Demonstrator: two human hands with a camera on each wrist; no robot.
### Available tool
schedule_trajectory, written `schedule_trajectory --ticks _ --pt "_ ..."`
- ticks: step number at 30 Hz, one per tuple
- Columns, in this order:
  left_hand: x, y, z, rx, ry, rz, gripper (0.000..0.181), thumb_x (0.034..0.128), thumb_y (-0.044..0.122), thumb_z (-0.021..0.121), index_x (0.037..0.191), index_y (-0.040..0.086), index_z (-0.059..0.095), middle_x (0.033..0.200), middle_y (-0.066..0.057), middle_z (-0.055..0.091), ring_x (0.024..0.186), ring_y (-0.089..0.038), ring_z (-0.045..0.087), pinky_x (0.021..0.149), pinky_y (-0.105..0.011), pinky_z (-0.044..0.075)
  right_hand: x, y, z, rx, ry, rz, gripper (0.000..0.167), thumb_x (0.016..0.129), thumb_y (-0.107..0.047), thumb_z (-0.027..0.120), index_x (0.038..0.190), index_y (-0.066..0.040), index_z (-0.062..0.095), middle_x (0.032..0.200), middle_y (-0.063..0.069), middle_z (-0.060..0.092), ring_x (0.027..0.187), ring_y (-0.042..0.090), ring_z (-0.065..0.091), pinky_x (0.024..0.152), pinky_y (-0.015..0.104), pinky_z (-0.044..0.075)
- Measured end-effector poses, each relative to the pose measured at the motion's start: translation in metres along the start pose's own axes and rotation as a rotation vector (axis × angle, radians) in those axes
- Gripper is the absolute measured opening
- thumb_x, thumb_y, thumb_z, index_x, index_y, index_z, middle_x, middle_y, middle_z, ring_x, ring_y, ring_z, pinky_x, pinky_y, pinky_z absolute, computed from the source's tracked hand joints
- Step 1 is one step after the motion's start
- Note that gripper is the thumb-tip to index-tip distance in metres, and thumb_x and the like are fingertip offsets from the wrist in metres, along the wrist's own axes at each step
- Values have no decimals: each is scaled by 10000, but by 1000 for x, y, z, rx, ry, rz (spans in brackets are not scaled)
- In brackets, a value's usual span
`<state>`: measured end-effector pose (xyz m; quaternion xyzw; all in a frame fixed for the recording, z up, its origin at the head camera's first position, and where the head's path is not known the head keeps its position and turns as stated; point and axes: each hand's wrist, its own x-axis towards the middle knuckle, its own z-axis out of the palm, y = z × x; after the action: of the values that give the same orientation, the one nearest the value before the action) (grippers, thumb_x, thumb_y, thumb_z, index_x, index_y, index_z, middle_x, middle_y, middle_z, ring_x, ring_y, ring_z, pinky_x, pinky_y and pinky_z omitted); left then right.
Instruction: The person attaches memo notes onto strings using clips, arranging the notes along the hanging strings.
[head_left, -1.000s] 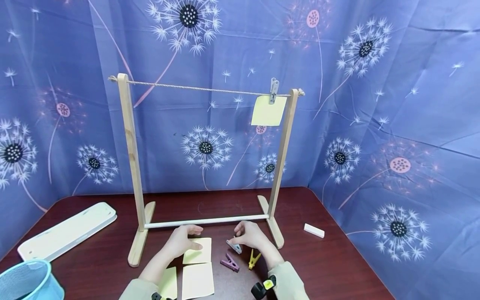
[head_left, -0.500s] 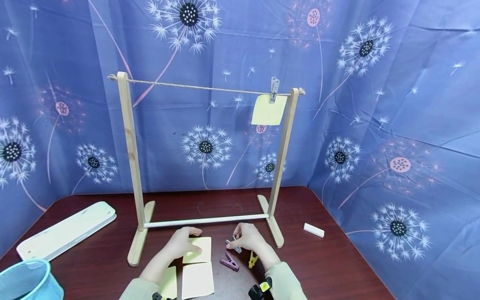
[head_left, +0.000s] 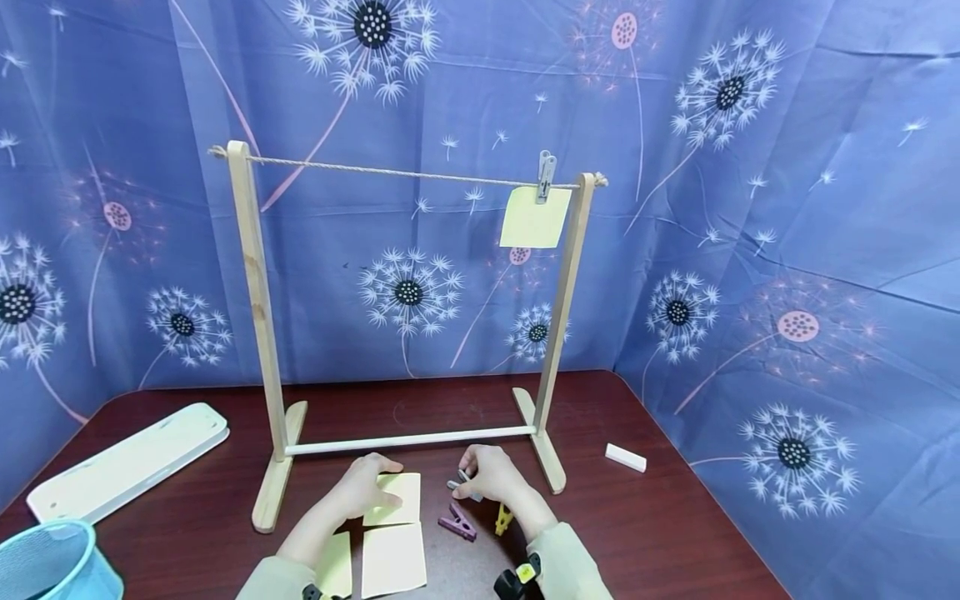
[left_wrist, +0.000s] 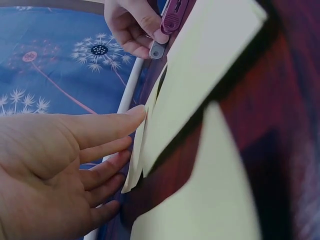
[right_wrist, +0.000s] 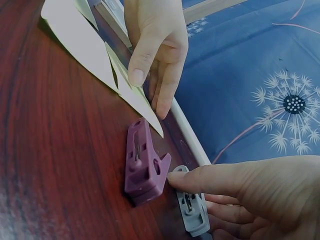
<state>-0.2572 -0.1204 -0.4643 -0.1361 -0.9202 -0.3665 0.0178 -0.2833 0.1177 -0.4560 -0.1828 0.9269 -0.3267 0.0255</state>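
Note:
My left hand point(head_left: 362, 486) has its thumb on the near-left part of a yellow paper square point(head_left: 403, 498), fingers at its far left edge. In the left wrist view the thumb of that hand point(left_wrist: 65, 160) touches the paper's edge. My right hand point(head_left: 495, 479) pinches a grey clothespin point(right_wrist: 192, 212) low over the table. A purple clothespin point(head_left: 458, 522) and a yellow one point(head_left: 504, 518) lie nearby. Two more paper squares, one in front point(head_left: 393, 560) and one at left point(head_left: 336, 567), rest on the table.
Behind the hands stands a wooden frame point(head_left: 258, 317) with a string point(head_left: 375, 170); a grey clothespin point(head_left: 545, 177) holds a yellow paper point(head_left: 534, 218) there. A white tray point(head_left: 131, 462) and blue mesh basket point(head_left: 93, 567) are left, a white block point(head_left: 626, 457) right.
The grey clothespin in my right hand has turned slightly, and that hand has shifted a little left. My left hand stays at the paper. The head view has shifted slightly.

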Motion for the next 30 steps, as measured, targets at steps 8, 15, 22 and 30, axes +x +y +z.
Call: schedule_trajectory --ticks 8,15,22,30 --pt "-2 4 -1 18 -2 17 454 633 -1 870 1055 -40 709 1009 -104 622 1054 -365 520 934 -456 442 0 1 -2 -5 4 -60 321 618 -67 881 849 -55 658 769 26 659 694 92 558 637 225 444" --pt "-4 5 -1 29 -2 30 429 600 -11 881 997 -4 718 1003 -103 632 1053 -376 527 936 -465 440 1 4 -1 0 -14 -88 318 623 -45 873 877 -38 681 800 58 684 732 153 612 663 237 455" --pt "0 1 0 17 40 -30 314 654 -26 853 920 63 714 958 -58 688 990 -299 623 886 -434 495 2 5 1 -1 -37 -46 329 649 -120 886 895 -56 677 815 23 666 701 70 551 639 228 456" --pt "1 0 -3 -15 57 -60 261 664 -41 837 840 75 682 800 -8 683 786 -172 626 743 -352 498 2 5 4 -13 -23 -41 311 652 -151 894 835 -79 654 751 -22 627 660 45 504 606 225 441"
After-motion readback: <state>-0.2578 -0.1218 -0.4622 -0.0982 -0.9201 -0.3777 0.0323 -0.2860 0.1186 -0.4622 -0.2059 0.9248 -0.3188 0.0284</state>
